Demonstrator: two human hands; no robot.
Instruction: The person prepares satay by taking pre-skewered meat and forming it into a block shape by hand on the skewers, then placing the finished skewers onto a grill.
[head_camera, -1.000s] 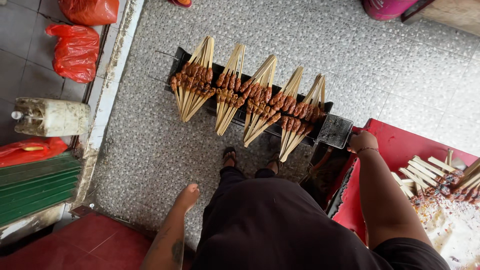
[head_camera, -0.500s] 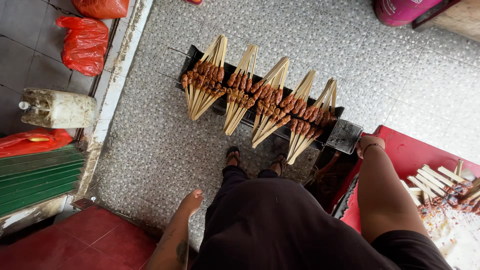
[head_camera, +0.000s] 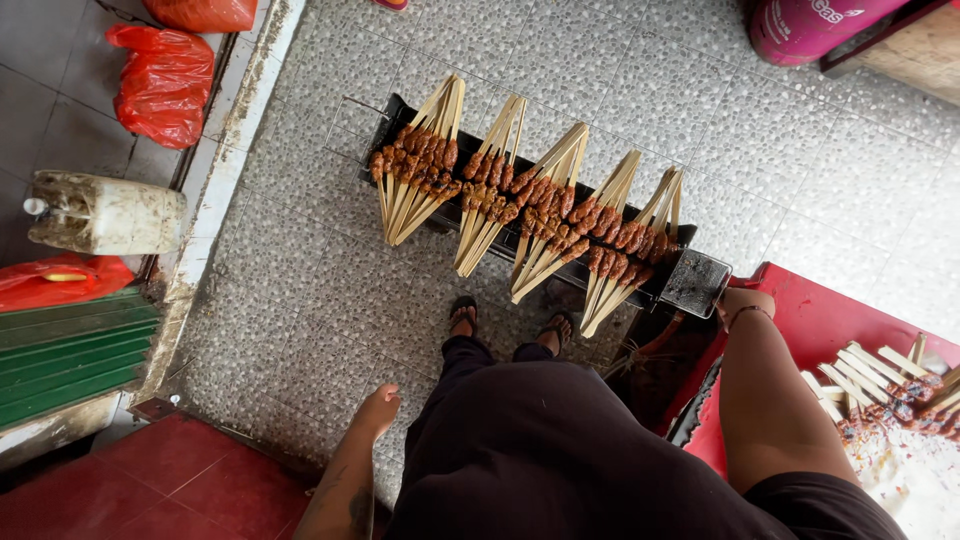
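A long black grill (head_camera: 700, 285) stands on the pebbled floor in front of my feet, loaded with several fans of browned meat skewers (head_camera: 520, 200). My left hand (head_camera: 378, 410) hangs loose at my side above the floor, fingers relaxed, holding nothing. My right hand (head_camera: 742, 300) rests at the corner of a red table (head_camera: 820, 320), just beside the grill's right end. Its fingers curl out of sight, so I cannot tell whether it grips anything. My sandalled feet (head_camera: 462, 318) stand close to the grill.
More skewers (head_camera: 880, 385) lie on the red table at the right. A pink gas cylinder (head_camera: 810, 25) sits at the top right. Red plastic bags (head_camera: 160, 80), a dirty white jerrycan (head_camera: 105, 212) and a green slatted panel (head_camera: 70, 350) line the left side beyond a kerb.
The view has shifted a little, so the grill sits further right in frame. Both hands keep their places.
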